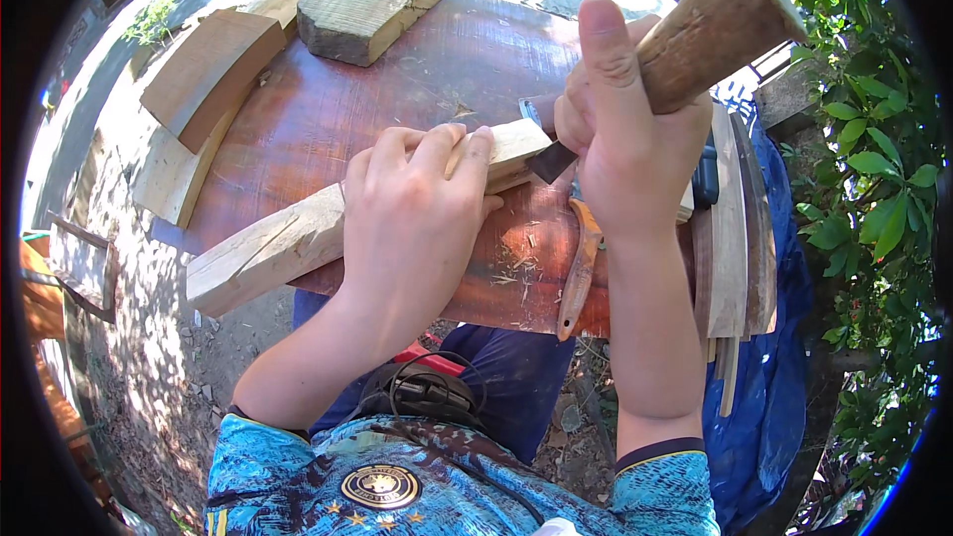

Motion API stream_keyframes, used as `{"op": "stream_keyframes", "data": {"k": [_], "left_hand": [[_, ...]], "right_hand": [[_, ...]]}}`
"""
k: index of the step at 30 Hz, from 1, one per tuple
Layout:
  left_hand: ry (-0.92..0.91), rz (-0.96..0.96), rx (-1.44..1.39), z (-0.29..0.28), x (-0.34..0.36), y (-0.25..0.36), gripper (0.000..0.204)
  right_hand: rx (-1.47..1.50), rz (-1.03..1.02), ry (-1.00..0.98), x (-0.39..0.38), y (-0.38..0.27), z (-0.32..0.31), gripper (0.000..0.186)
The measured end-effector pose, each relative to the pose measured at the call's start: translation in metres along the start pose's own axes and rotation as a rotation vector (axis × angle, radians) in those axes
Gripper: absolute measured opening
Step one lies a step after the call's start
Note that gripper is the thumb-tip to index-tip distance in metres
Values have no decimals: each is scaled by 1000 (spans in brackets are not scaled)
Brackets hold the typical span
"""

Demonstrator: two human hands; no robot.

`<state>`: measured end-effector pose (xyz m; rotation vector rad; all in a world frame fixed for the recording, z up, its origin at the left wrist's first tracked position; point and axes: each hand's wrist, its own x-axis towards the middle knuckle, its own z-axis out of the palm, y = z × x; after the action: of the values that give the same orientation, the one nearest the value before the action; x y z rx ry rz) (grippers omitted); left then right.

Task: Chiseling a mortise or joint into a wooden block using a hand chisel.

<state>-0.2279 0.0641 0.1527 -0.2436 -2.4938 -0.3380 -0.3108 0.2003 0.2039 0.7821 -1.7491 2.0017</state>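
A pale squared length of timber (273, 243) lies slantwise over the near part of a reddish-brown wooden table (417, 89), its left end jutting past the edge. My left hand (417, 203) is closed over the timber, fingers across its top. In my right hand (635, 154) is a chisel with a thick wooden handle (710, 35), fingers wrapped round it and thumb raised alongside. The dark chisel blade (549, 164) is at the timber's right end; whether its edge bites into the wood I cannot tell. Small wood chips (516, 268) lie below that end.
A tool's orange handle (579, 278) lies by my right forearm. Thick wood blocks (372, 5) and a brown board (213, 69) sit at the far left. Long wooden strips (730, 238) and a blue tarp (764, 407) are at the right, beside leafy plants (879, 169).
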Motion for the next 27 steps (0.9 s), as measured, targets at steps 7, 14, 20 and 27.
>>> {"op": "stream_keyframes", "data": {"k": [7, 14, 20, 27], "left_hand": [[-226, -14, -146, -11, 14, -24, 39], [-129, 60, -80, -1, 12, -24, 34], [-92, 43, -48, 1, 9, -20, 36], [-94, 25, -76, -4, 10, -18, 36]], "right_hand": [[-183, -103, 85, -5, 29, 5, 36], [175, 135, 356, 14, 37, -12, 37], [295, 382, 526, 18, 44, -17, 31], [399, 434, 577, 21, 49, -22, 34]]}}
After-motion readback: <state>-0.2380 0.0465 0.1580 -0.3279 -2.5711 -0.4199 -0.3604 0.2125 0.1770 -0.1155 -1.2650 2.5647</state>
